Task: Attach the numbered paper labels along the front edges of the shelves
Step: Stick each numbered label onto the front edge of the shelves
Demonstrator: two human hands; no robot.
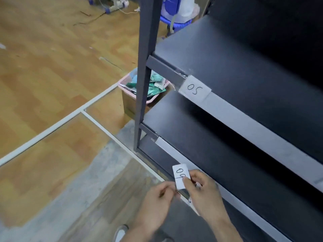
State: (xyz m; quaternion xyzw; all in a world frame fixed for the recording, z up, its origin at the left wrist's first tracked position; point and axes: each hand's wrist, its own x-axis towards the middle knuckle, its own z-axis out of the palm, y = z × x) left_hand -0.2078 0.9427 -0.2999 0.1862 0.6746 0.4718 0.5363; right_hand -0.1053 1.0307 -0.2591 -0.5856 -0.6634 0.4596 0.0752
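Observation:
A small white paper label with handwritten digits is held against the front edge of the lower shelf. My right hand pinches its lower right part with thumb and fingers. My left hand is curled just left of it, fingertips at the label's bottom corner; what they pinch is too small to tell. Another label marked 05 is stuck on the grey front strip of the upper shelf, near the dark upright post.
A pink bin holding teal packets stands on the floor behind the post. White floor rails cross the wooden floor at left. A blue stool and cables lie at the top. A shoe shows at the bottom.

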